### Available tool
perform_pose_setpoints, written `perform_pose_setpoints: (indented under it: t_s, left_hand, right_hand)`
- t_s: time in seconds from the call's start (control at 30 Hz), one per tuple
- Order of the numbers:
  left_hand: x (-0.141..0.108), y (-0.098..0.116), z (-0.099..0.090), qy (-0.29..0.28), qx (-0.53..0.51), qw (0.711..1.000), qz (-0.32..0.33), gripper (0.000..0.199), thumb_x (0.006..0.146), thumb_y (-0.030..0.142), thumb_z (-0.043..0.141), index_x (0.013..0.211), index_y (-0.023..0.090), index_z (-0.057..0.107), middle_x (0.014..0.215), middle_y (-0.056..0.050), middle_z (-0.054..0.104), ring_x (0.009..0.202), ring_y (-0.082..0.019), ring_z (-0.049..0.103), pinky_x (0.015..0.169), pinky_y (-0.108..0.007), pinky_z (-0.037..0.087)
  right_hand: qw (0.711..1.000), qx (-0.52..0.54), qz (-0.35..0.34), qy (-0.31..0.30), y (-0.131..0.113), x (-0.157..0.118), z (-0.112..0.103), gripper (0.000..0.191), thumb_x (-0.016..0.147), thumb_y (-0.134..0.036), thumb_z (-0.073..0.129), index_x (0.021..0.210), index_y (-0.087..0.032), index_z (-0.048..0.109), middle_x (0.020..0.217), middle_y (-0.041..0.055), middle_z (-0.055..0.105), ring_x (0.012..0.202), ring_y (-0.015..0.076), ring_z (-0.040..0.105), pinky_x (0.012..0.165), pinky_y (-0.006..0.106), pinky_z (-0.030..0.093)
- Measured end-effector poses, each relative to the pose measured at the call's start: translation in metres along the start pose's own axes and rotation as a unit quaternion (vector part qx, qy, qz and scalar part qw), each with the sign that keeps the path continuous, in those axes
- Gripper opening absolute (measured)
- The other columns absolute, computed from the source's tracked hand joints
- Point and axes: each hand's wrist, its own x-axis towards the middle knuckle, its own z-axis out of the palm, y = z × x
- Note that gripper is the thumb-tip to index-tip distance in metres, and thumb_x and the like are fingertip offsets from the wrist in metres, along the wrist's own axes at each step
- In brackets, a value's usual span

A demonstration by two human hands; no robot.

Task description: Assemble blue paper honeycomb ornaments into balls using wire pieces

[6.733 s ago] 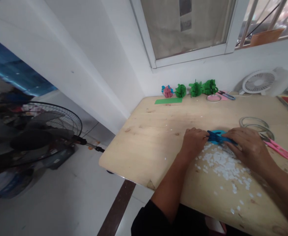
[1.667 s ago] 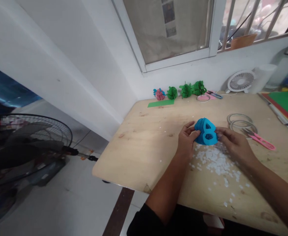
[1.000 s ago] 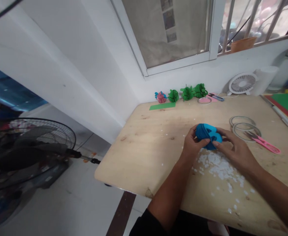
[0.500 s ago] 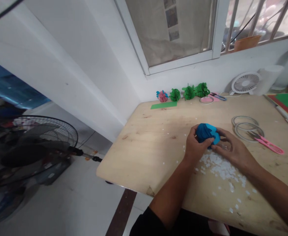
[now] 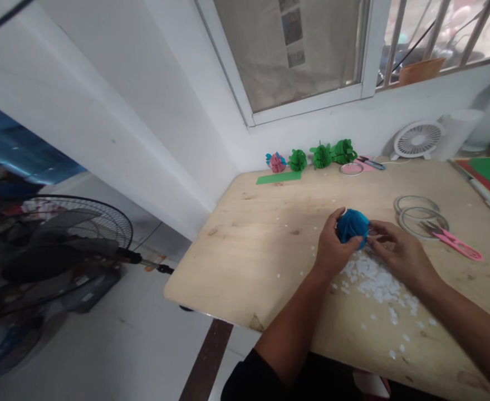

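A round blue folded-paper ball [image 5: 352,227] is held just above the wooden table [image 5: 228,256]. My left hand [image 5: 332,245] wraps its left side, thumb across the near face. On the ball's right edge, the fingers of my right hand [image 5: 399,250] pinch the paper; exactly what lies between the fingertips is too small to tell. Below both hands, a heap of small white paper bits [image 5: 378,284] is scattered over the wood. To the right of my right hand lie pink-handled thread snips [image 5: 457,245], their tips over two overlapping rolls of tape [image 5: 422,216].
Along the wall stand several paper ornaments, one pink and blue [image 5: 276,162], the others green [image 5: 321,156]. A green paper strip [image 5: 278,177] lies before them. Blue-handled snips [image 5: 372,163] and a small white fan [image 5: 419,139] are farther right. A large black fan [image 5: 82,234] stands left of the table.
The blue paper ball has turned and looks rounder, its folds now facing me. My right-hand fingers have drawn closer together at its right edge. My left hand has shifted slightly.
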Motion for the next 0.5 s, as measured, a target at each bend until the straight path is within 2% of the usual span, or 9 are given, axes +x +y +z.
perform_pose_setpoints:
  t_s: [0.17, 0.33, 0.5]
  left_hand:
    - [0.0028, -0.0061, -0.0003, -0.004, 0.014, 1.0, 0.012, 0.064, 0.063, 0.014, 0.079, 0.124, 0.026, 0.064, 0.128, -0.008, 0.065, 0.122, -0.031, 0.058, 0.108, -0.044, 0.042]
    - [0.001, -0.0031, -0.0008, -0.008, 0.046, 0.998, 0.031, 0.065, 0.065, 0.013, 0.078, 0.126, 0.025, 0.062, 0.132, -0.009, 0.062, 0.127, -0.031, 0.054, 0.113, -0.044, 0.037]
    - [-0.0001, -0.0027, -0.0013, 0.001, 0.107, 0.991, 0.082, 0.071, 0.064, 0.012, 0.079, 0.13, 0.023, 0.058, 0.133, -0.011, 0.058, 0.128, -0.031, 0.053, 0.114, -0.046, 0.038]
  right_hand:
    - [1.0, -0.003, 0.001, -0.008, 0.0039, 0.001, 0.0014, 0.035, 0.081, -0.048, 0.062, 0.103, -0.022, 0.068, 0.091, 0.0095, 0.074, 0.079, 0.0258, 0.069, 0.075, 0.043, 0.059]
    - [1.0, -0.019, 0.0, -0.014, 0.0041, 0.0009, 0.0023, 0.033, 0.08, -0.044, 0.061, 0.103, -0.021, 0.067, 0.089, 0.0094, 0.074, 0.079, 0.0254, 0.069, 0.076, 0.041, 0.058]
    - [0.998, -0.056, -0.028, -0.009, 0.0046, 0.0007, 0.0037, 0.034, 0.081, -0.044, 0.059, 0.103, -0.021, 0.067, 0.087, 0.0088, 0.073, 0.077, 0.0248, 0.069, 0.074, 0.041, 0.057]
